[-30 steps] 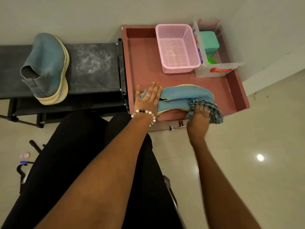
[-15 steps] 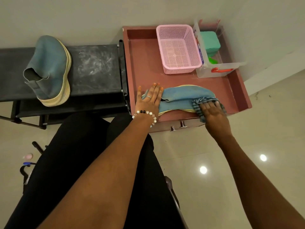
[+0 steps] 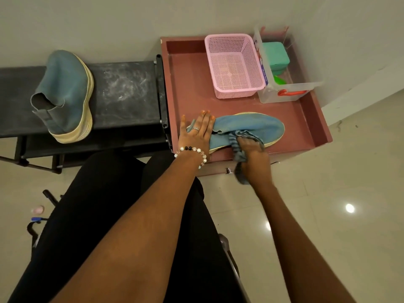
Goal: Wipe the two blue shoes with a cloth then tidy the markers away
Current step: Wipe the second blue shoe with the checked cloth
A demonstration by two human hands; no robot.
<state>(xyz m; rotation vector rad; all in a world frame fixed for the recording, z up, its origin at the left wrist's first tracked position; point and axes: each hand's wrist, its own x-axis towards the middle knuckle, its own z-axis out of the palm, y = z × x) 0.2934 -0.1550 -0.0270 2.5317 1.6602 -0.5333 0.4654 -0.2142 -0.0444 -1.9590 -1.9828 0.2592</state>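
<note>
One blue shoe (image 3: 255, 125) with a cream sole lies on its side in the reddish-brown tray (image 3: 192, 92), toe to the right. My left hand (image 3: 195, 133) lies flat on its heel end with straight fingers. My right hand (image 3: 252, 153) grips a grey-blue striped cloth (image 3: 237, 143) against the middle of the shoe's near side; part of the cloth hangs below the tray's front edge. The other blue shoe (image 3: 65, 95) stands on its side on the black bench (image 3: 126, 92) at the left. No markers are plainly visible.
A pink mesh basket (image 3: 234, 66) and a clear plastic box (image 3: 284, 79) holding green and orange items stand at the tray's back right. My black-clad legs fill the lower middle. Small pink and blue items (image 3: 37, 209) lie on the tiled floor at the left.
My right hand slid the cloth from the shoe's toe end leftward to its middle. The left hand stayed on the heel.
</note>
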